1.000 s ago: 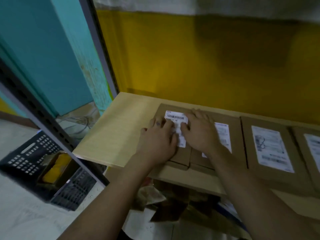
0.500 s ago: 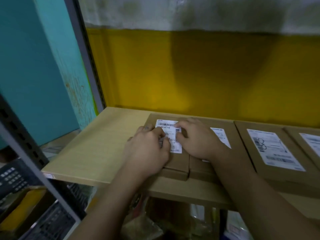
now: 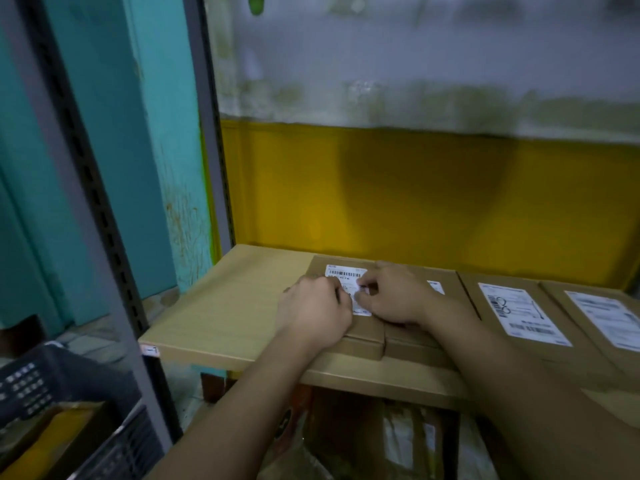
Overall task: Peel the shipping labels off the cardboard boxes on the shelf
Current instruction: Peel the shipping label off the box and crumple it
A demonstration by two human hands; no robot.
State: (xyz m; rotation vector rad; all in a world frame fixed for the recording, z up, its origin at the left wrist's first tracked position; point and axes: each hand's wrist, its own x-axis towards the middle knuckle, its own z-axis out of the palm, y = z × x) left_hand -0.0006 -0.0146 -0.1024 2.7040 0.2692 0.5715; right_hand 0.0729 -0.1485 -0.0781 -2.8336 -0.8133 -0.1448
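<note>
While the right hand (image 3: 394, 296) pinches the shipping label (image 3: 346, 273) at its right edge, the left hand (image 3: 313, 308) curls over its left side, grasp unclear.

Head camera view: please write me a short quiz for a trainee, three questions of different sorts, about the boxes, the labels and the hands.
1. True or false: the left hand and the right hand are both at the label on the leftmost box.
2. How many boxes on the shelf show a white label? A two, B four, C six.
3. Fill in: the lower part of the wall behind the shelf is painted ___.

Key: 1 true; 2 B; 3 yellow.
</note>
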